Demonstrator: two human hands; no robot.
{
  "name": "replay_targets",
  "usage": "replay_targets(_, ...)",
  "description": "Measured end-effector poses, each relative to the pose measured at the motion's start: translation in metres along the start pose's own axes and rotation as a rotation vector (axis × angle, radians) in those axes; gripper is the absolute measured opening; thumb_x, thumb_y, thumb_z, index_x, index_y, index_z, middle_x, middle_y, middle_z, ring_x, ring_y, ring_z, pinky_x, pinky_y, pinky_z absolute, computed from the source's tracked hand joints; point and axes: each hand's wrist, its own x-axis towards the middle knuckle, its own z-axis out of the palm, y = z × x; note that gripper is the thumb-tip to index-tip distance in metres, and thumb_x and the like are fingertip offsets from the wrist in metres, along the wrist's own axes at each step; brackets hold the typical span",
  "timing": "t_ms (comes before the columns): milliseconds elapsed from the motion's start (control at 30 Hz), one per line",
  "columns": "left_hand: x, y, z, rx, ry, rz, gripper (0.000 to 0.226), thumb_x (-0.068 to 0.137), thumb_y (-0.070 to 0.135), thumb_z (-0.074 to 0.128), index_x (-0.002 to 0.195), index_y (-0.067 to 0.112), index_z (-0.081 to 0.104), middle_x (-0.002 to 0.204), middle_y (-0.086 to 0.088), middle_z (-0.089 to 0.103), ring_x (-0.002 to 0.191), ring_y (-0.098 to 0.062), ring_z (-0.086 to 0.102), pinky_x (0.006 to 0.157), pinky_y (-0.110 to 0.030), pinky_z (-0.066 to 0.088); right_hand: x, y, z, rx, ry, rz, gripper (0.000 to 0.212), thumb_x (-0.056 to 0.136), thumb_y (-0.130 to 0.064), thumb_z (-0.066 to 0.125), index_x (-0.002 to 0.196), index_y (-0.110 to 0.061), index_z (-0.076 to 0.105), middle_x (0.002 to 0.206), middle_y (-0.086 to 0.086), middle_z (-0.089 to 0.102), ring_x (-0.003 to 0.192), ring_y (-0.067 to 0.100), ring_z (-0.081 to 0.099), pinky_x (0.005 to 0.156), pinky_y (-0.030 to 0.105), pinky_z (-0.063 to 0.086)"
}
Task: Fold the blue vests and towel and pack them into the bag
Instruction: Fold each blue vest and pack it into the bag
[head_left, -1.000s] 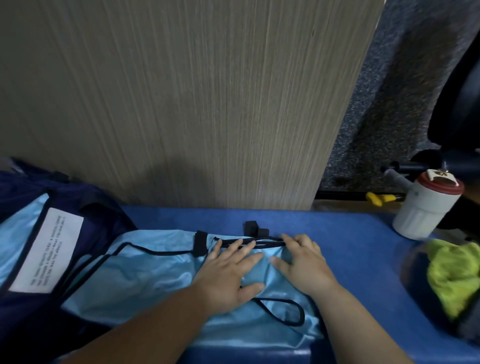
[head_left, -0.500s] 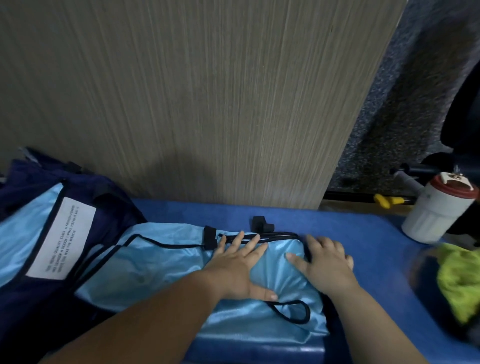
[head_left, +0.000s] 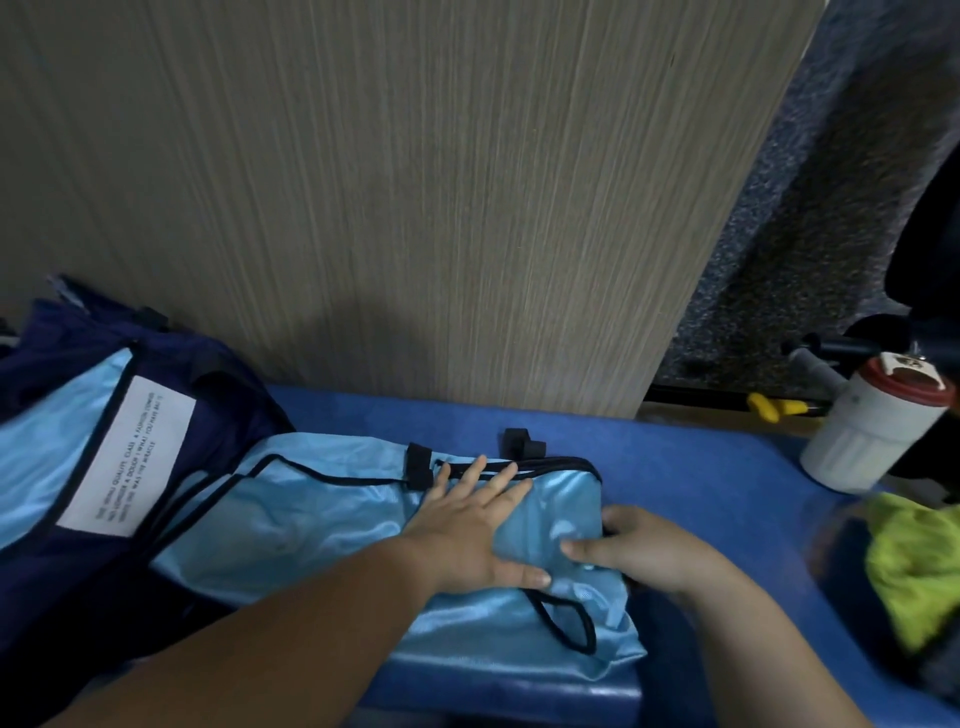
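Vest (head_left: 322, 519): light blue, black-trimmed, flat on the blue table (head_left: 675, 467), its left end against the navy bag (head_left: 62, 597). Your left hand (head_left: 467, 530): fingers spread, palm pressing the vest's middle. Your right hand (head_left: 639, 551): thumb on top, fingers curled under, pinching the vest's right edge; green cloth (head_left: 914, 571) well apart at right.

Right grip (head_left: 649, 556): fingertips hidden under vest (head_left: 322, 519) edge. Label (head_left: 130, 457) print on bag (head_left: 62, 597) too blurred to read. Bag, green cloth (head_left: 914, 566) cut by frame edges.
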Motion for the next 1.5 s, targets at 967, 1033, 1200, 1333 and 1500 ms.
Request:
replay_targets(967,-0.003,0.0,0.002,-0.163,0.644,0.019,0.047,0.086,0.057,0.04,0.114,0.029,0.066,0.121,0.012,0.058,0.122,-0.011,0.041,0.103,-0.041,0.041,0.002,-0.003,-0.008,0.681,0.126,-0.08,0.033,0.081,0.006,0.062,0.113,0.002,0.062,0.1,0.027,0.071,0.092,0.041,0.069,0.085,0.047,0.056)
replay_targets(1033,-0.002,0.0,0.002,-0.181,0.761,0.077,0.032,0.085,0.047,0.046,0.097,0.027,0.068,0.099,0.012,0.061,0.1,-0.011,0.046,0.087,-0.037,0.049,-0.002,-0.004,-0.028,0.804,0.181,-0.134,0.035,0.078,0.006,0.057,0.112,0.003,0.062,0.097,0.028,0.07,0.086,0.038,0.07,0.08,0.044,0.056)
replay_targets(1200,-0.002,0.01,-0.01,-0.112,0.632,0.144,0.037,0.088,0.038,0.038,0.113,0.029,0.065,0.111,0.011,0.058,0.11,-0.013,0.045,0.097,-0.039,0.041,-0.01,0.002,-0.076,0.981,0.161,-0.178,0.054,0.084,0.006,0.041,0.138,0.004,0.047,0.107,0.028,0.069,0.096,0.04,0.069,0.077,0.05,0.058)
replay_targets(1333,-0.002,0.013,-0.013,-0.082,0.382,0.061,0.046,0.099,0.04,0.043,0.144,0.035,0.042,0.156,0.017,0.024,0.142,-0.009,0.014,0.114,-0.033,0.008,-0.022,-0.005,-0.092,0.958,0.072,-0.272,0.06,0.086,0.008,0.038,0.143,-0.006,0.045,0.105,0.027,0.069,0.087,0.039,0.071,0.064,0.043,0.059)
replay_targets(1500,-0.001,0.008,-0.019,-0.633,0.37,-0.033,0.036,0.099,0.035,0.052,0.135,0.032,0.053,0.148,0.013,0.038,0.14,-0.01,0.029,0.114,-0.024,0.022,-0.032,-0.044,-0.05,0.754,0.135,-0.333,0.062,0.075,0.005,0.056,0.13,-0.024,0.06,0.111,0.019,0.069,0.086,0.036,0.068,0.064,0.036,0.059)
